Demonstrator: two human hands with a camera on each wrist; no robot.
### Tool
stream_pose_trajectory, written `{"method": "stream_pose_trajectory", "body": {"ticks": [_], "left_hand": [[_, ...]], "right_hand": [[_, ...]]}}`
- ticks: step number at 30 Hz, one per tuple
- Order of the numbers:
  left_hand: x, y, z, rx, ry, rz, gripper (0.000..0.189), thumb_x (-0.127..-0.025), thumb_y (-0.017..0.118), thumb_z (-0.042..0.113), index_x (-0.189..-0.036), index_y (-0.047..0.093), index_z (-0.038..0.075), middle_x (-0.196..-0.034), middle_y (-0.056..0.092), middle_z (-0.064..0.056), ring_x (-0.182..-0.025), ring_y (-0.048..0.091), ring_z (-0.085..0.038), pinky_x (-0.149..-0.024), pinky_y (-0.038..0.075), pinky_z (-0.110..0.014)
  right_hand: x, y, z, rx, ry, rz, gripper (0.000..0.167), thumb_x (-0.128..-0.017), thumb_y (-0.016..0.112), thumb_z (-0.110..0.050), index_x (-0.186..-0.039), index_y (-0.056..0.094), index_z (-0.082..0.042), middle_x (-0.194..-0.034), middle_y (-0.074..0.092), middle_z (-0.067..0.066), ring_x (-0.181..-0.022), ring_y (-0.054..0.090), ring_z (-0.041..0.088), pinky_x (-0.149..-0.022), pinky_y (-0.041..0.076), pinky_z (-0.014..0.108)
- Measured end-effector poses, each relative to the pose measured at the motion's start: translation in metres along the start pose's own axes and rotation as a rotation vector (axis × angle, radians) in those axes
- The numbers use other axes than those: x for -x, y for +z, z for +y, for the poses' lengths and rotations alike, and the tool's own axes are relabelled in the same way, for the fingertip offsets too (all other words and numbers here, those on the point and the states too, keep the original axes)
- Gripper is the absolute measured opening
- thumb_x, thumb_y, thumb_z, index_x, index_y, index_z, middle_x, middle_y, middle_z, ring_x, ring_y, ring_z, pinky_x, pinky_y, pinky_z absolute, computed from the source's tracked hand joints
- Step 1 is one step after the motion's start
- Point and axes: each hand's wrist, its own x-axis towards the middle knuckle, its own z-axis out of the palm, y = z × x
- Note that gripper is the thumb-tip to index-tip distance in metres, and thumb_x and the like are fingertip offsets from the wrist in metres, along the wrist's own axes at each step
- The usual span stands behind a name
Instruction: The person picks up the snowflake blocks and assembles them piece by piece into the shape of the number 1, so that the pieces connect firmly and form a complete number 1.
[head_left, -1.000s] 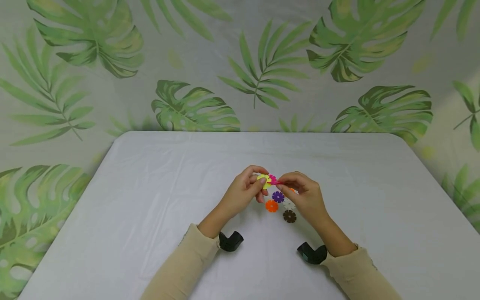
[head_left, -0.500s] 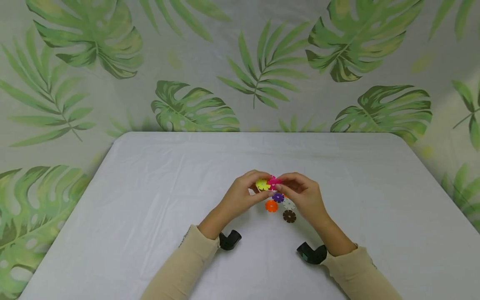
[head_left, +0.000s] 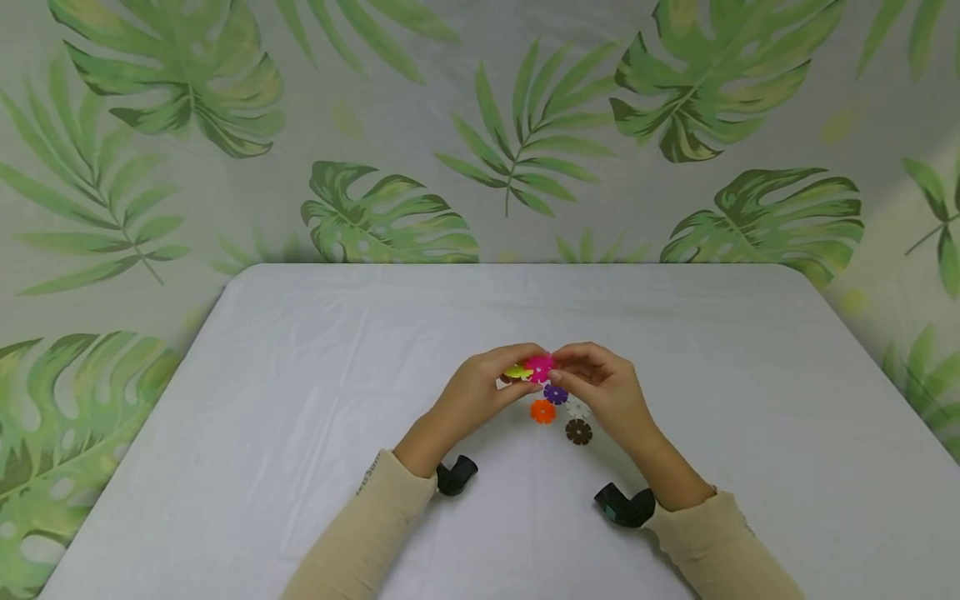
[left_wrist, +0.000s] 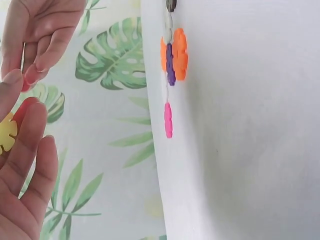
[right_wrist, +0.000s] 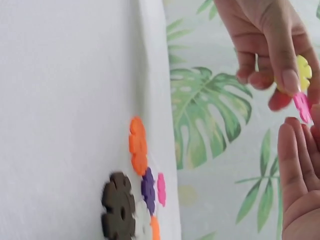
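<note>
Pink disc point(head_left: 538, 368), notched rim: raised above the white table point(head_left: 337, 350), adjoining the yellow disc point(head_left: 517, 372) at one edge. Cannot tell whether slotted together or only touching. Yellow disc seen tilted in the head view; pink disc seen more face-on.

Left hand point(head_left: 476, 383): thumb and fingers clamped on the yellow disc, near its meeting point with the pink disc. Right hand point(head_left: 611, 387): thumb and fingertips at the opposite edge of the pink disc; cannot tell whether clamped on it or merely close.

Below the hands, lying on the table: purple disc point(head_left: 556, 393), orange disc point(head_left: 543, 412), white disc point(head_left: 577, 407) and brown disc point(head_left: 579, 432), grouped closely. Visible in the right wrist view: second pink disc point(right_wrist: 161, 189) beside the purple disc, second orange disc point(right_wrist: 155, 227) beside the white disc. Behind: leaf-print backdrop point(head_left: 532, 142).
</note>
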Motion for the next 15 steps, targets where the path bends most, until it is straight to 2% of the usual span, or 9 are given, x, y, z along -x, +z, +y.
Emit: {"method": "stream_pose_trajectory", "body": {"ticks": [7,12,15], "left_hand": [[0.000,-0.007,-0.007,-0.005,-0.048,0.062,0.041,-0.074,0.074,0.010,-0.112,0.060,0.005,-0.104,0.063,-0.003,-0.075,0.054,-0.008,-0.065,0.047,-0.020],[0.000,-0.012,-0.010,-0.006,-0.044,0.090,0.043,-0.073,0.075,0.009,-0.112,0.059,0.005,-0.103,0.063,-0.004,-0.076,0.054,-0.007,-0.065,0.047,-0.018],[-0.001,-0.015,-0.010,-0.004,-0.036,0.102,0.043,-0.073,0.075,0.011,-0.113,0.059,0.004,-0.102,0.062,-0.004,-0.076,0.056,-0.010,-0.065,0.047,-0.019]], "right_hand": [[-0.003,-0.018,0.009,0.047,-0.002,-0.029,0.029,-0.078,0.064,0.008,-0.106,0.058,0.005,-0.101,0.058,0.022,-0.095,0.057,0.029,-0.081,0.047,0.028],[-0.003,-0.034,0.020,0.130,0.080,-0.063,0.036,-0.076,0.065,0.009,-0.111,0.057,0.005,-0.106,0.058,0.017,-0.100,0.054,0.032,-0.084,0.044,0.033],[0.000,-0.043,0.028,0.136,0.144,-0.074,0.036,-0.077,0.065,0.008,-0.112,0.056,0.005,-0.108,0.057,0.020,-0.101,0.053,0.033,-0.086,0.043,0.033]]}}
